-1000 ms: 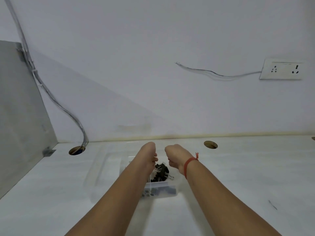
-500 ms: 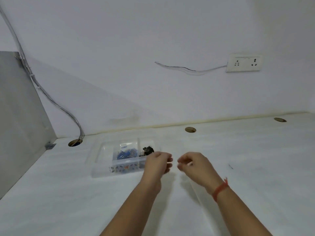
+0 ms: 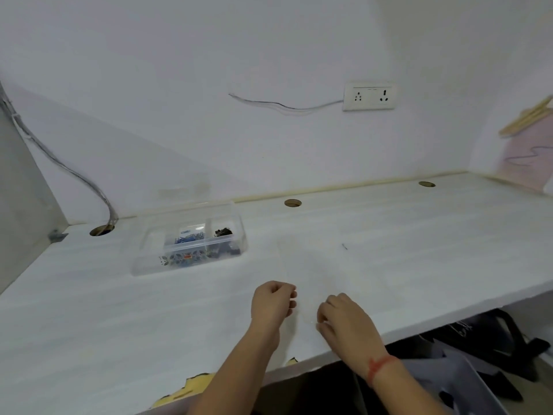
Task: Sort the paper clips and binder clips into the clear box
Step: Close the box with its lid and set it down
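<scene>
The clear box (image 3: 140, 266) stands at the back left of the white desk (image 3: 419, 250). It holds coloured paper clips (image 3: 188, 236) in a middle compartment and black binder clips (image 3: 223, 232) to their right. My left hand (image 3: 272, 304) and my right hand (image 3: 347, 322) are close together near the desk's front edge, well in front and to the right of the box. Both have their fingers curled and pinched. A faint see-through lid (image 3: 308, 274) seems to stretch from between them away over the desk; its edges are hard to make out.
Round cable holes (image 3: 292, 202) (image 3: 101, 230) (image 3: 426, 184) line the back of the desk. A grey panel (image 3: 21, 205) walls off the left side. A small dark speck (image 3: 344, 246) lies right of centre. Dark bags (image 3: 493, 348) sit below the front edge.
Both hands have drawn back from above the box to the front edge of the desk, right of the box. The view has swung right and down, showing the desk's edge.
</scene>
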The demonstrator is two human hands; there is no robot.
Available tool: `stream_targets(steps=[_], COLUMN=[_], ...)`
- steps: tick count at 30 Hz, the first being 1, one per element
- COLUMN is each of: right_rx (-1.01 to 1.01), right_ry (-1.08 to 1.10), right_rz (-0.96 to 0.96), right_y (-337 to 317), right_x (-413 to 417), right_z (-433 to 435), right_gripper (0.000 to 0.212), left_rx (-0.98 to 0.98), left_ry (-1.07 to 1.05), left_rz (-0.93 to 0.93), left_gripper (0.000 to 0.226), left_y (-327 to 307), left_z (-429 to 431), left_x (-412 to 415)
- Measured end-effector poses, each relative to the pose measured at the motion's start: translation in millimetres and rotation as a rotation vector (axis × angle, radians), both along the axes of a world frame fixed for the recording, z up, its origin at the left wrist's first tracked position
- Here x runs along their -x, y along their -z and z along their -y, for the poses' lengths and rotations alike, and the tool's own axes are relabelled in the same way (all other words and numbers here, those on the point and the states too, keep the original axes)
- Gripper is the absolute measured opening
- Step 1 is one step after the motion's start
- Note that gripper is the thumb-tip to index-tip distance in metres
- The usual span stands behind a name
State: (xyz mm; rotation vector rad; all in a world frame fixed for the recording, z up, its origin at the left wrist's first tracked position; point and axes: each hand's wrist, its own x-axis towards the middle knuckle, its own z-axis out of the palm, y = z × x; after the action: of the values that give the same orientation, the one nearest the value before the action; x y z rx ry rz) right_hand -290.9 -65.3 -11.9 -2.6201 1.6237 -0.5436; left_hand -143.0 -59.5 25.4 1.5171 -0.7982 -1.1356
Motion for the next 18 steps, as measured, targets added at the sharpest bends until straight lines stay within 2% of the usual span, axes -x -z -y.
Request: stream_targets(steps=[2, 3, 4, 6, 7, 9, 11, 14, 16, 18], right_rx=[0.125, 0.174, 0.23, 0.321, 0.363, 0.458, 0.484, 0.388, 0.163, -0.075], right_ry=[-0.049, -0.056, -0.067, -0.041, -0.028, -0.056, -0.097, -0.129, -0.072, 0.002], right_rz=[-0.025, -0.01, 0.034, 0.166, 0.257, 0.452, 0.681, 1.155, 1.456, 1.669], right_y=[8.5, 7.9, 6.4, -11.6, -28.1, -63.6, -93.1, -131.3, -145.4, -148.1], right_x=[-5.4, -10.1, -15.8, -31.1, -39.8, -54.4, -63.7, -65.5, -63.6, -60.1], right_z=[0.3, -1.9, -2.9, -9.1, -13.1, -19.0, -24.1, -28.9, -24.4, -12.3], right_gripper=[0.019, 0.018, 0.01, 0.03, 0.032, 0.023, 0.02, 0.013, 0.01, 0.009], left_rx=[0.028, 0.046, 0.066, 0.082, 0.084, 0.079, 0.109, 0.186, 0.223, 0.197], left_ry=[-0.093, -0.17, -0.264, -0.43, -0.474, -0.473, -0.361, -0.176, -0.114, -0.128], left_rz=[0.012, -0.029, -0.104, -0.309, -0.398, -0.454, -0.346, -0.135, -0.107, -0.054], left_gripper=[0.014, 0.015, 0.015, 0.013, 0.011, 0.02, 0.033, 0.048, 0.037, 0.034], left_y=[3.0, 5.0, 6.3, 4.0, 2.7, 5.0, 2.9, -10.2, -19.4, -19.1], left_z=[-3.2, -4.0, -3.7, -1.9, -0.1, 4.1, 4.3, 2.6, 1.6, -3.4], left_x=[-3.9, -6.9, -11.2, -21.6, -28.3, -41.6, -53.7, -70.9, -92.0, -121.4])
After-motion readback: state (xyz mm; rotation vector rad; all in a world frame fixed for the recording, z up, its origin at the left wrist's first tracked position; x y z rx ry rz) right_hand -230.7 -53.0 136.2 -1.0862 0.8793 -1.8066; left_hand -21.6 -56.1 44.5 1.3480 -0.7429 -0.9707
